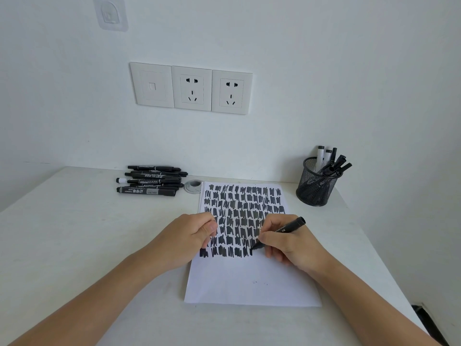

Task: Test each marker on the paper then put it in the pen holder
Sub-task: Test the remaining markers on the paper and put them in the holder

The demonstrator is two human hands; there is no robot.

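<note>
Head view: a white sheet of paper (249,283) lies in the middle of the white worktop (87,233), its upper two thirds filled with rows of black scribble patches.

The right hand (287,245) comes in from five o'clock, forearm slanting up across the worktop, and rests on the paper at the right end of the lowest scribble row. Its grip is closed on a black marker (289,227), pinched between thumb and curled fingers. The tip touches the paper at the end of that row, and the barrel slants up towards two o'clock past the knuckles.

The left hand (194,233) enters from seven o'clock and sits on the paper's left edge, at nine o'clock from the right hand. Its fingers are curled in towards the palm, with the knuckles over the scribbles. Whether this grip holds anything cannot be told, as the palm is hidden.

At one o'clock from the paper, near its top right corner, stands the black mesh pen holder (316,188). The holder's markers (334,161) lean out of it towards the right.

At eleven o'clock, a pile of black markers (152,181) lies flat on the worktop by the wall, beside a round grey grommet (193,186). Three white wall plates (192,88) sit at twelve o'clock above them.
</note>
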